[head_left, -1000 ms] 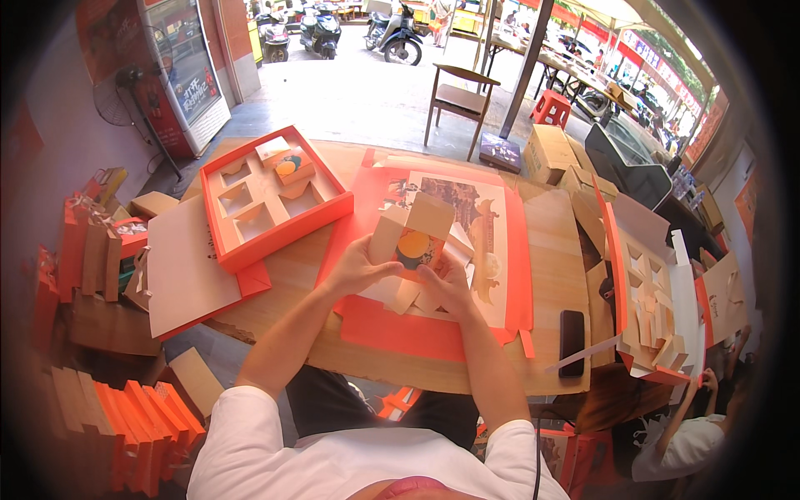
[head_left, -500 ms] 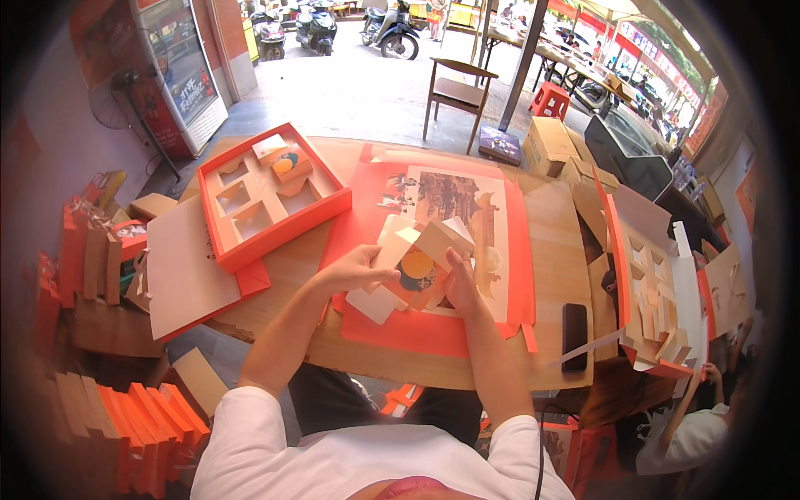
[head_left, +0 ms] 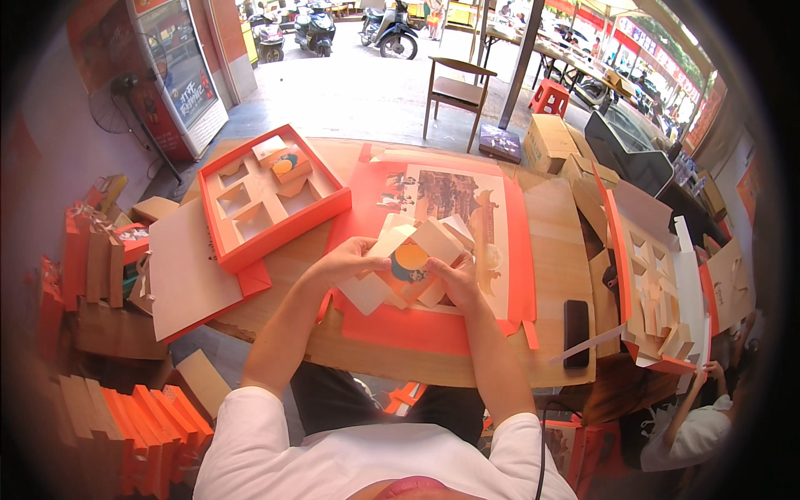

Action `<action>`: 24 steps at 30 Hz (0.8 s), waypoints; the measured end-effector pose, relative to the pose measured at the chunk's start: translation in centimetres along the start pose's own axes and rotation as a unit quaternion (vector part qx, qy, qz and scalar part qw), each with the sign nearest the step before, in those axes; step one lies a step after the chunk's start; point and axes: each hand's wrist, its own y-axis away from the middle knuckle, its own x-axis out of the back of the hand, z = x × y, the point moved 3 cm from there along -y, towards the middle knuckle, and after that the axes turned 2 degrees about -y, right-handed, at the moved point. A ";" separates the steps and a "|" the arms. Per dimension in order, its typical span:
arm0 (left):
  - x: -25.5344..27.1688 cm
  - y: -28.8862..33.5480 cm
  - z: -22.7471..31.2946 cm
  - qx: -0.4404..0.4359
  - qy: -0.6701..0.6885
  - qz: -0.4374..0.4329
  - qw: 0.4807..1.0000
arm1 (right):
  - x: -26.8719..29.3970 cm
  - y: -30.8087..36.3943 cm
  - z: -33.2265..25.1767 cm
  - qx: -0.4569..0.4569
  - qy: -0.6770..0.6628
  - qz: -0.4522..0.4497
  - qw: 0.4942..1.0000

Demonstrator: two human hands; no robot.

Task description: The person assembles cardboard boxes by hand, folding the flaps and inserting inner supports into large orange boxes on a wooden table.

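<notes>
Above the middle of the table I hold a partly folded small paper carton [head_left: 408, 260], printed with a yellow disc and a dark blue shape, its pale flaps sticking out. My left hand [head_left: 348, 261] grips its left side, the thumb along the edge. My right hand [head_left: 457, 282] closes on the right side, with the thumb on the printed panel; fingers behind the carton are hidden. Under it lies a flat red-orange printed sheet [head_left: 392, 333]. To the left, a red box [head_left: 333, 204] with a pale compartment insert has a finished small carton [head_left: 287, 164] in one compartment.
A black phone [head_left: 575, 333] lies near the table's right edge. Beyond that edge, another person's hands [head_left: 711, 371] touch a similar open red box [head_left: 618, 258]. Orange and brown boxes [head_left: 150, 433] stand at lower left. A wooden chair [head_left: 457, 90] stands past the far edge.
My right thumb has moved down and left, from the raised flap onto the printed panel. The carton has turned slightly, and its printed face shows more fully.
</notes>
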 end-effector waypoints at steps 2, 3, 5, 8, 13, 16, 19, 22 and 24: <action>0.3 -0.2 -0.5 0.009 -0.004 -0.011 1.000 | 0.2 0.1 0.3 -0.002 0.007 0.011 1.000; 0.5 -0.3 -0.8 0.014 -0.010 -0.013 1.000 | 0.7 0.1 0.9 -0.004 0.016 0.018 1.000; 0.6 -0.4 -1.1 0.019 -0.014 -0.015 1.000 | 1.1 0.1 1.3 -0.006 0.039 0.033 0.999; 0.4 -0.5 -1.3 0.018 -0.005 -0.010 1.000 | 1.1 0.2 1.2 0.003 0.062 0.046 0.997; 0.6 -0.2 -0.9 0.002 0.004 -0.028 1.000 | 0.2 0.2 0.2 0.042 0.037 0.014 0.998; -0.5 -0.2 0.1 -0.053 0.024 0.025 0.998 | 0.9 -0.1 0.8 -0.003 0.024 -0.001 1.000; -0.2 -0.3 -0.1 -0.047 -0.008 0.039 0.998 | -0.1 -0.1 -0.2 -0.004 -0.017 0.000 1.000; 0.0 -0.6 -0.5 -0.068 -0.032 0.061 0.995 | -0.5 -0.1 -0.5 0.020 0.027 -0.010 0.999; 0.3 -0.7 -0.6 -0.062 -0.041 0.062 0.995 | -0.9 -0.1 -0.5 0.041 0.003 -0.001 0.999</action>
